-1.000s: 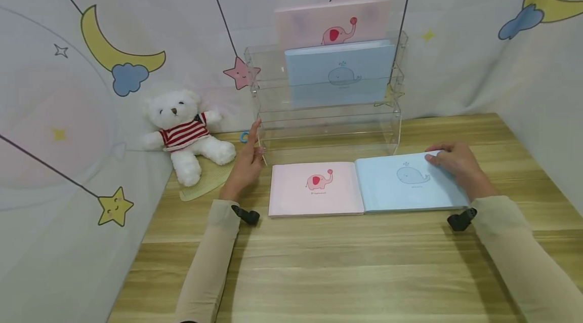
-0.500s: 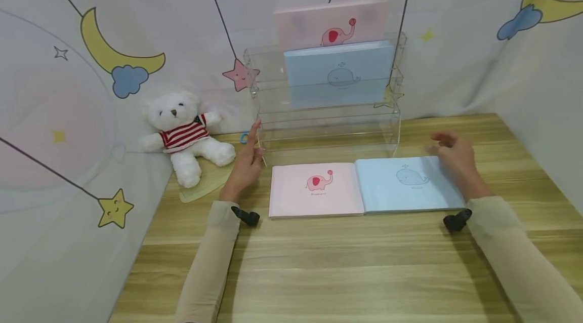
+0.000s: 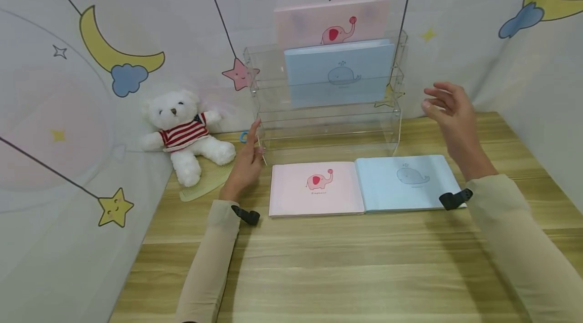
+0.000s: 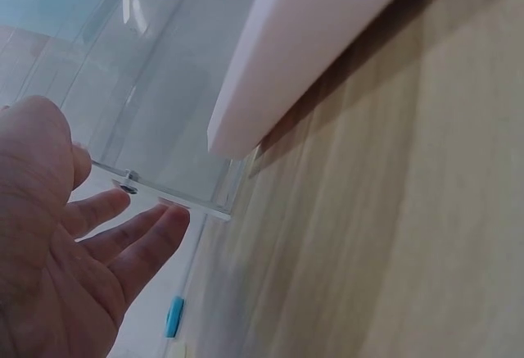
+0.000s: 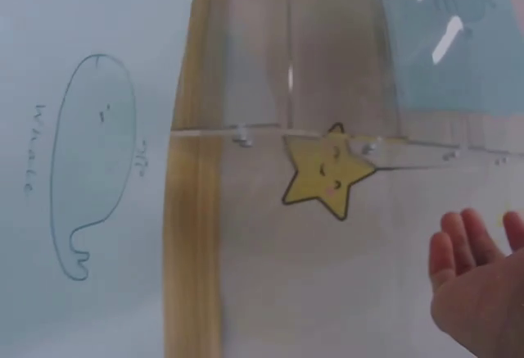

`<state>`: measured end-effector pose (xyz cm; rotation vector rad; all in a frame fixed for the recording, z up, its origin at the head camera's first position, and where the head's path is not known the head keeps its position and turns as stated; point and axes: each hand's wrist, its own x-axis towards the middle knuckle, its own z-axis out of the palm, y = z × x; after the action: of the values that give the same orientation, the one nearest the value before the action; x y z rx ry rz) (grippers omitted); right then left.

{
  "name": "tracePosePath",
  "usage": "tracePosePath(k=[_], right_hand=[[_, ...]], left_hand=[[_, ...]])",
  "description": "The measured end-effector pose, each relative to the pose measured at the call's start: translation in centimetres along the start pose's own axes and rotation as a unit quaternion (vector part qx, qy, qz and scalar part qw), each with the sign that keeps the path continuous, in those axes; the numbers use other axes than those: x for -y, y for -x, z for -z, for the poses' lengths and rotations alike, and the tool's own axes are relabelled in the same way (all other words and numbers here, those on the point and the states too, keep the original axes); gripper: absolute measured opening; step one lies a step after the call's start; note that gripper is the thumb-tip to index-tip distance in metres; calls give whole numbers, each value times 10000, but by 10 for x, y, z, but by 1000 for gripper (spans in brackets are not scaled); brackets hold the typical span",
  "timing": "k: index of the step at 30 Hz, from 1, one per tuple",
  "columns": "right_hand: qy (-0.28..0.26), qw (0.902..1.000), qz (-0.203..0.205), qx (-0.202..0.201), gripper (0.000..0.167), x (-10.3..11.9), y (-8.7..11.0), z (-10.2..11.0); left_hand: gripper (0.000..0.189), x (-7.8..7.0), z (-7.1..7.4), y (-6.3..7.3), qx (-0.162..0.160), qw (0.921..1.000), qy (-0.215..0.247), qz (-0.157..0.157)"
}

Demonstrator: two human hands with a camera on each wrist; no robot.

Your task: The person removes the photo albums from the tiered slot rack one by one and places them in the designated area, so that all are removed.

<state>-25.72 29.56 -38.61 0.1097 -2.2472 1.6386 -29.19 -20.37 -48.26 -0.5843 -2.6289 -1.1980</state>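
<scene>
A clear acrylic tiered rack (image 3: 328, 133) stands at the back of the table. My left hand (image 3: 246, 168) rests against its left side; in the left wrist view the fingertips (image 4: 173, 223) touch the clear edge. Raised to the right of the rack, my right hand (image 3: 457, 120) has loosely bent fingers and holds nothing. Upright in the rack are a blue whale booklet (image 3: 341, 72) and, behind it, a pink elephant booklet (image 3: 309, 24). Flat before the rack lie another pink elephant booklet (image 3: 316, 189) and another blue whale booklet (image 3: 410, 181), side by side.
A white teddy bear (image 3: 184, 133) in a striped shirt sits left of the rack, on a yellowish ribbed piece (image 3: 205, 181). A small blue ring-like object (image 3: 244, 136) lies by the rack's left side. A printed curtain (image 3: 478, 75) hangs behind.
My right hand has let go of the flat blue whale booklet and risen up and away, to beside the rack. The left hand has stayed at the rack's left side.
</scene>
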Motion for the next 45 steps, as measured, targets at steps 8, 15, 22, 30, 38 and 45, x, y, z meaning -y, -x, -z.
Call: tracePosePath(k=[8,15,22,30,38,45], right_hand=[[-447,9975,511,217,58,21,-12,-19],[-573,9959,640,281,58,38,-21,-33],[-470,9961,624,412,64,50,-36,-45],[-496,9959,547,514,66,62,-54,-56],[-881,9942,455,416,65,71,-62,-67],[-817,9948,417,435,50,77,-77,-69]], left_hand=[[75,1,1,0,79,9998,169,48],[73,-1,1,0,121,9997,194,59],[73,-3,2,1,115,9997,193,47],[74,-2,2,1,116,9997,203,74],[74,-2,2,1,81,9998,180,10],[72,-2,3,2,34,10000,53,-48]])
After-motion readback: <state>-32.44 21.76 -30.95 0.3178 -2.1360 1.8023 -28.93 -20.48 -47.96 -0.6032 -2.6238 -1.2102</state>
